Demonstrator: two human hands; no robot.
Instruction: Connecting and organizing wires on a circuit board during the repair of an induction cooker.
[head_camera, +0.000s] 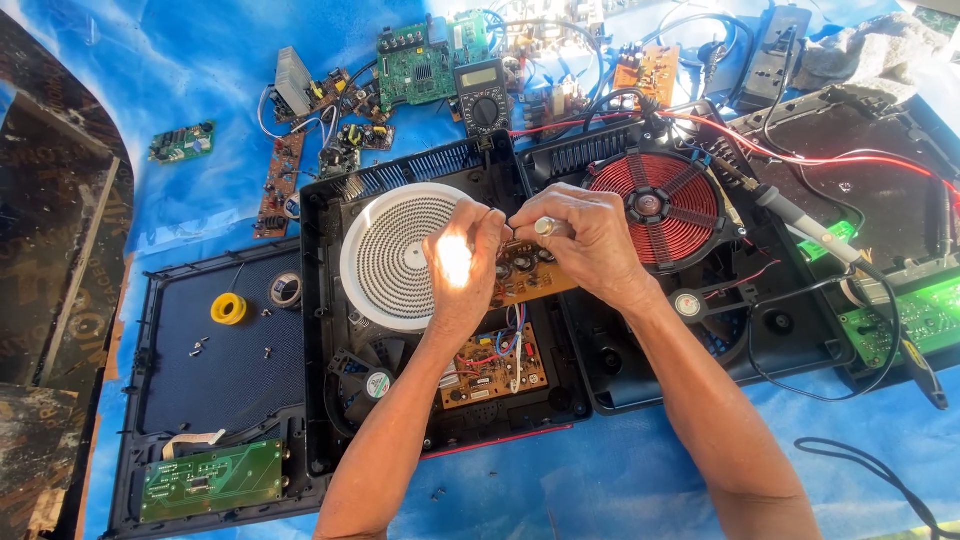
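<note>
My left hand (462, 262) and right hand (590, 240) meet, pinching a brown populated circuit board (530, 280) above the open black plastic cooker casing (330, 420). At nine o'clock lies the white ribbed disc (385, 255); at two o'clock, the red copper coil (655, 205).

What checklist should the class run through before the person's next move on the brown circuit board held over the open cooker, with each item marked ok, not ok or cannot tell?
1. Both hands on the board: left hand and right hand grip the brown circuit board - ok.
2. Board lifted above the black cooker housing - ok.
3. White coil disc lies flat in the housing - ok.
4. Soldering iron lies apart from the hands - ok.
5. Iron hot or cold - cannot tell.
6. Loose screws sit on the dark panel, away from the boards - ok.
</note>
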